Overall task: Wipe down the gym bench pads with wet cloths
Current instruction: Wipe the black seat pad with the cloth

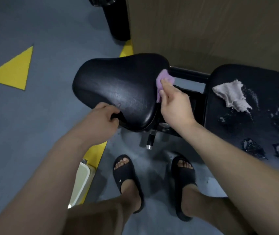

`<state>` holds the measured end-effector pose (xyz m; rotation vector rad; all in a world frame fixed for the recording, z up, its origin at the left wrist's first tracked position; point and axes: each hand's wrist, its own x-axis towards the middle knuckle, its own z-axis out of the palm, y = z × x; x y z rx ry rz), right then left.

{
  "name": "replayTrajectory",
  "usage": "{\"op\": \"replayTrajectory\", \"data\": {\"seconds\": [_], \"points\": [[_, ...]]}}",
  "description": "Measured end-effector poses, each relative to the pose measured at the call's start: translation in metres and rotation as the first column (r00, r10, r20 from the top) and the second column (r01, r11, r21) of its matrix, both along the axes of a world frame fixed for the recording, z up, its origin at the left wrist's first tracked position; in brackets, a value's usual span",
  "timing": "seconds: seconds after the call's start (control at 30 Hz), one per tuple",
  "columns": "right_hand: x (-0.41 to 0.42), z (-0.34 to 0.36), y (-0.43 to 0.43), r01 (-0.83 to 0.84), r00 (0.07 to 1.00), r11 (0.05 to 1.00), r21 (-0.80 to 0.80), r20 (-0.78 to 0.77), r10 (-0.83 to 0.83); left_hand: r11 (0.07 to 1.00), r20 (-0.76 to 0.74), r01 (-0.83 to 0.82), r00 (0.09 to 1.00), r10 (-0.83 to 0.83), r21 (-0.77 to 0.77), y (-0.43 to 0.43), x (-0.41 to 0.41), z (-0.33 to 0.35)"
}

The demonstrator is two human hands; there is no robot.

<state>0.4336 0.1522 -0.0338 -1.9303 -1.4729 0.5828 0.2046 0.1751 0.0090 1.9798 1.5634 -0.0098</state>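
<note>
Glossy black vinyl seat pad [118,85], soft purple cloth [160,82], chrome knob [150,141].

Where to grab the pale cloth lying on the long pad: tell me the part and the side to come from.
Pinch the pale cloth at its bunched middle, probably from above: it lies crumpled and loose on the long pad, folds raised there, its corners thin and flat. The right hand is nearest, but it holds the purple cloth; the left hand grips the seat pad.
</note>
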Motion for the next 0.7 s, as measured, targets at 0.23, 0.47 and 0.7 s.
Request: {"op": "replayTrajectory", "data": {"seconds": [0.23, 0.47, 0.7], "points": [[-0.074, -0.018, -0.010, -0.453, 0.774, 0.881, -0.133, 0.432, 0.463, 0.981, -0.092, -0.194, 0.977, 0.193, -0.003, -0.011, -0.036, 0.015], [-0.097, -0.011, 0.004, -0.621, 0.537, 0.730, -0.284, 0.525, 0.661, 0.968, -0.092, -0.249, 0.964, 0.251, 0.030, -0.015, -0.037, 0.023], [-0.091, -0.010, -0.013, -0.502, 0.619, 0.818, -0.280, 0.545, 0.566, 0.970, -0.069, -0.241, 0.968, 0.243, 0.028, -0.010, -0.035, 0.023]]}}
